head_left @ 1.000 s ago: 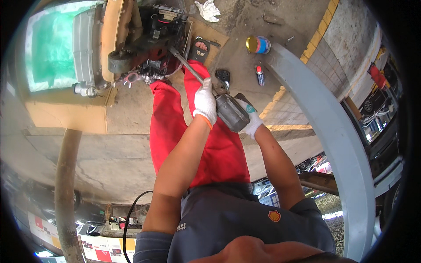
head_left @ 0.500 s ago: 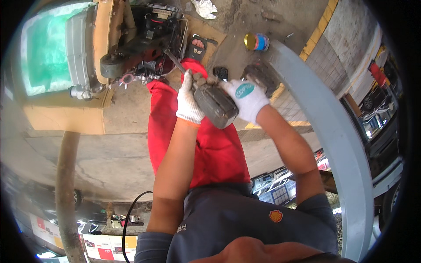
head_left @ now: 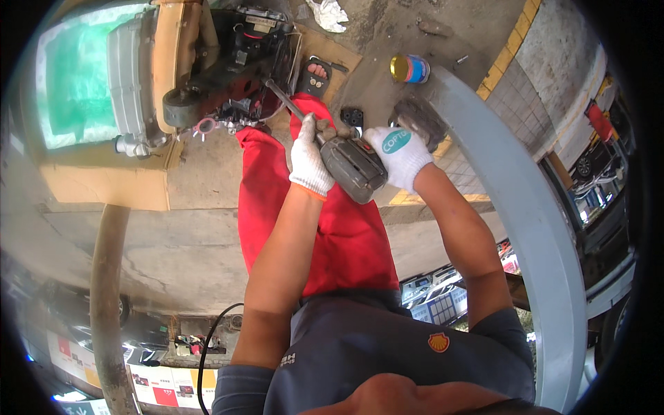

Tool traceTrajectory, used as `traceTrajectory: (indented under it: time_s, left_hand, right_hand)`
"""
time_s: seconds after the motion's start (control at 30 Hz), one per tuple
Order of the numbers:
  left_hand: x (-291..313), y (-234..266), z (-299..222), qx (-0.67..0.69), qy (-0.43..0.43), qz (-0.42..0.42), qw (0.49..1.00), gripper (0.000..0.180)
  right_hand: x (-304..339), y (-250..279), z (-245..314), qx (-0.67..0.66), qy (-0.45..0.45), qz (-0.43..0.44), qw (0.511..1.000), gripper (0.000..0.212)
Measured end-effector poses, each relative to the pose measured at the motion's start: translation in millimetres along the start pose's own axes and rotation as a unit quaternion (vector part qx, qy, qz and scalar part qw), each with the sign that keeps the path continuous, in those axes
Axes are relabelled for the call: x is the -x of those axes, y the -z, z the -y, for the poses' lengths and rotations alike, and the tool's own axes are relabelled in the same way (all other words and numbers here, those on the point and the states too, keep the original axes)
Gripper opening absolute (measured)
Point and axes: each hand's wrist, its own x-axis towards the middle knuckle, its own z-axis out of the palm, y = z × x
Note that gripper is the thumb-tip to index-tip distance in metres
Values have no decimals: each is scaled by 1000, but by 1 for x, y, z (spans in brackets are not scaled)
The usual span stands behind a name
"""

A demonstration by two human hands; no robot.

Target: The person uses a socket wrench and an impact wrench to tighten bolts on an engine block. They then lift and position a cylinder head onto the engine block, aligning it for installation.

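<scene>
Between my hands is a dark grey cordless impact wrench, its blocky battery end toward me. A long metal bar runs from it up and left to the machinery. My left hand, in a white knit glove with dirty fingers, is closed around the wrench's front near the bar. My right hand, in a white glove with a green oval patch, is closed against the wrench's right side; its fingertips are partly hidden. The bar's far end reaches a dark greasy mechanical assembly with a pinkish ring.
A paint-like can with a yellow lid and a black part lie on the ground ahead. A grey curved beam arcs along my right. Cardboard lies at left, beside a brown post. A white crumpled cloth sits at the top.
The view has shifted slightly. My hands and the wrench have moved a little to the right, and my right hand has turned slightly; both hands stay at the tool.
</scene>
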Motion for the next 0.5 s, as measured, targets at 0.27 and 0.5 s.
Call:
traceTrajectory:
  time_s: [0.27, 0.5]
  left_hand:
    - [1, 3, 0, -24, -12, -16, 1000, 35]
    - [-3, 4, -1, -17, -3, 1, 1000, 36]
  right_hand:
    - [0, -3, 3, -10, -10, 10, 1000, 51]
    - [3, -10, 1, -10, -9, -1, 1000, 49]
